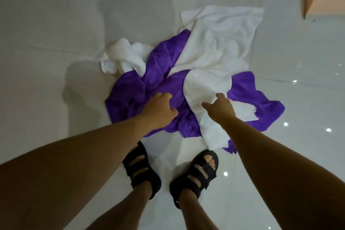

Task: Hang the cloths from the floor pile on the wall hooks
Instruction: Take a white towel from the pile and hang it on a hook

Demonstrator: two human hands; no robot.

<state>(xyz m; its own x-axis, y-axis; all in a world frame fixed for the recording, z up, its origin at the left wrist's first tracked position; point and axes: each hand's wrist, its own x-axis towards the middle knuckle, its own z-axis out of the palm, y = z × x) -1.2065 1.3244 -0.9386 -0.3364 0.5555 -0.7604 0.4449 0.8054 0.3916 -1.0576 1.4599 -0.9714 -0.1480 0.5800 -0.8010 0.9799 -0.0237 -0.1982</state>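
The step in hand is the pickup: the person bends over the pile [168, 80] on the floor [56, 43], just ahead of the sandals [141, 170]. The left hand [161, 107] is down on a purple cloth [130, 91], fingers curled; whether they pinch it cannot be told. The right hand [221, 107] hovers over a white cloth [214, 52], thumb spread wide, holding nothing. The next move probably calls for gripping 1 cloth and lifting it free of the tangle. The cloths, in 2 colours, lie crumpled and overlapping; no hooks show.
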